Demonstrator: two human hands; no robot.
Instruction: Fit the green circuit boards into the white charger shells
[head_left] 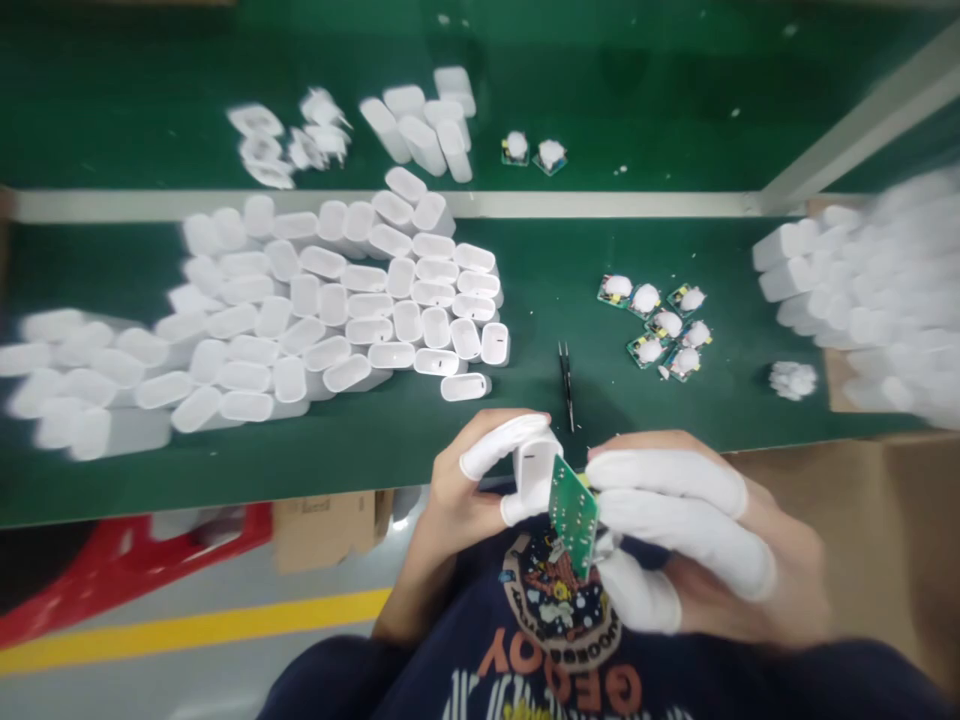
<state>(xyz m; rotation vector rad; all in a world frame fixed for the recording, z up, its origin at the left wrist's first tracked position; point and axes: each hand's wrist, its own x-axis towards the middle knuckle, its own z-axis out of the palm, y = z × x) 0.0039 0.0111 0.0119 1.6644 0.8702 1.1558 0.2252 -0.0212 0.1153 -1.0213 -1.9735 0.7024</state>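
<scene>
My left hand [480, 480], with white finger cots on its thumb and finger, grips a white plastic housing [534, 470] whose open end faces right. In my right hand [705, 540], also with white cots on the fingers, is a green circuit board [574, 515]. Its solder side is turned toward the housing, and the parts on its other side are mostly hidden by my fingers. The board stands tilted close to the housing's mouth; whether they touch I cannot tell. Black tweezers [567, 387] lie on the green table just beyond my hands.
Many white housings [322, 300] cover the table's left side. Several circuit boards with white blobs [664, 325] lie right of centre, beside a small white heap [793, 379]. More housings [877, 290] are piled at far right. White plug parts [322, 125] lie on the back shelf.
</scene>
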